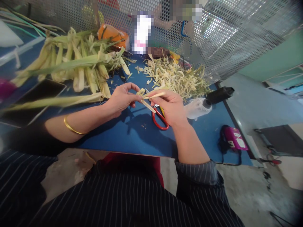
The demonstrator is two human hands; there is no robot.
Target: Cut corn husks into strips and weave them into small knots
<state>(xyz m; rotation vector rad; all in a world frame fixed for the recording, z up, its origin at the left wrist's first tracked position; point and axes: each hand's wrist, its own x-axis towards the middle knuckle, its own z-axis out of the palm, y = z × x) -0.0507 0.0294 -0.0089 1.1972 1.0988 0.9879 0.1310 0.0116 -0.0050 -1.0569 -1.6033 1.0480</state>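
Over the middle of the blue table (142,138), my left hand (124,97) pinches a pale plant strip (148,106) between thumb and fingers. My right hand (169,104) is closed on the same pale strips from the other side, and their ends cross between both hands. Just under my right hand lie scissors with red handles (159,121), partly hidden by the hand. Beyond my left forearm, long green and pale stalks (79,63) are piled up. Thin shredded strips (175,77) form a heap behind my right hand.
A clear plastic bag (198,107) and a black cylindrical object (220,96) sit right of my right hand. Farther right is a magenta box (236,138) with a dark cord. An orange packet (113,36) lies at the back, before a perforated metal screen (213,28).
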